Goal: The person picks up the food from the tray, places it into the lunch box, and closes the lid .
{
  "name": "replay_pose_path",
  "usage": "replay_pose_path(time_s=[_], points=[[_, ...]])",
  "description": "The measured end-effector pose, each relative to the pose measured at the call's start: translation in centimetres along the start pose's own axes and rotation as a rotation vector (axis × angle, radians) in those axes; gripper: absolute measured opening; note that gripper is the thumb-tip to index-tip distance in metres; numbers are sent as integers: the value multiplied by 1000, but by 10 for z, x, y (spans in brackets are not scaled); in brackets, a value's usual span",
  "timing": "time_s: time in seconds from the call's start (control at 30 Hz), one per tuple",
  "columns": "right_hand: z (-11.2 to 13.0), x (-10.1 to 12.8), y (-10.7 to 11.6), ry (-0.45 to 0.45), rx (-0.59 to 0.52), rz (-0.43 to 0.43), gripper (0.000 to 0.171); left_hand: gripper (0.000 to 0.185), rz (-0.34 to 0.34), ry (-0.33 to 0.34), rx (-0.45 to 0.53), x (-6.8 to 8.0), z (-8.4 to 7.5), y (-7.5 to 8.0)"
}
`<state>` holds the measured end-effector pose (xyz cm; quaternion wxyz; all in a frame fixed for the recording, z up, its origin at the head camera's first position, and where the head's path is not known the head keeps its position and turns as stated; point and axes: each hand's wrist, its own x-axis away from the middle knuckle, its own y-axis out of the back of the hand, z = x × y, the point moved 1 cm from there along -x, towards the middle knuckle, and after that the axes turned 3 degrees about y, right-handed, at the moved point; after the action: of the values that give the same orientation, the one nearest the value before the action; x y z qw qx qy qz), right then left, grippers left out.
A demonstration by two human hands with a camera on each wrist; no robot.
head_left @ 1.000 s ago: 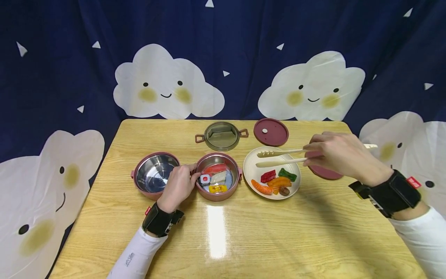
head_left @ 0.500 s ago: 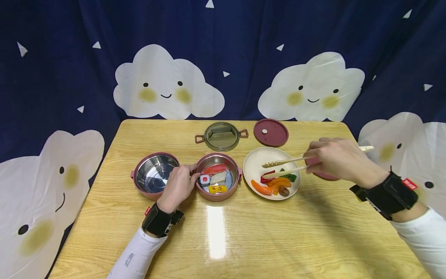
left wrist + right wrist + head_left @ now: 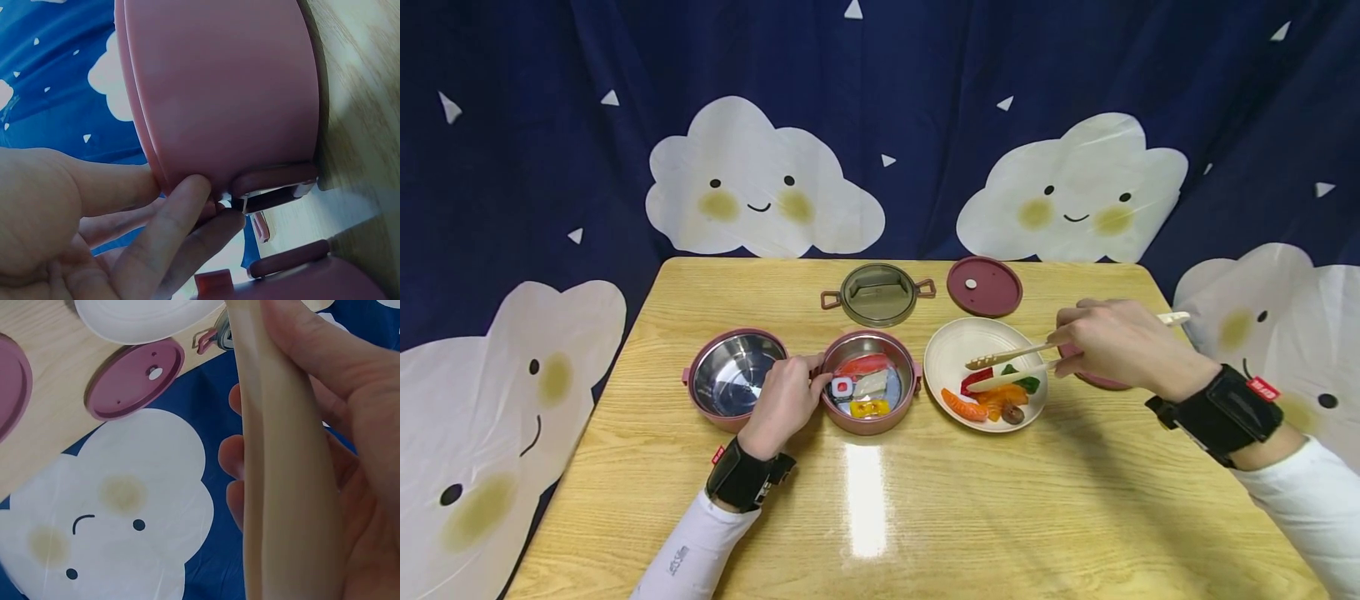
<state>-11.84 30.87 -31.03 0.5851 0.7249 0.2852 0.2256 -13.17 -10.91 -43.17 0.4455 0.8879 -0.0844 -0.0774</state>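
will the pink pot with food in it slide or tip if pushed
It would probably slide rather than tip: the pot looks squat and sits flat on the glossy table. The food pieces look loose inside, so a sharp shove might shift them. The left hand gripping it near the rim would likely steady it.

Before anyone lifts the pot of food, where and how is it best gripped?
Probably the pot is best held by its side handles, one hand from each side, since they jut from opposite sides. The left hand pinches the rim by one; the other points toward the plate.
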Motion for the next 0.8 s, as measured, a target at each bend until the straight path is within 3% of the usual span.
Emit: replay_pose_path(time_s=[0.27, 0.57, 0.8], points=[[-3, -5, -5, -26, -14, 13, 27, 30, -2, -1, 11, 0, 1, -1], [-6, -6, -4, -93, -99, 84, 19, 28, 9, 0, 8, 0, 1, -1], [-6, -2, 5, -141, -127, 129, 31, 32, 5, -3, 10, 0, 1, -1]])
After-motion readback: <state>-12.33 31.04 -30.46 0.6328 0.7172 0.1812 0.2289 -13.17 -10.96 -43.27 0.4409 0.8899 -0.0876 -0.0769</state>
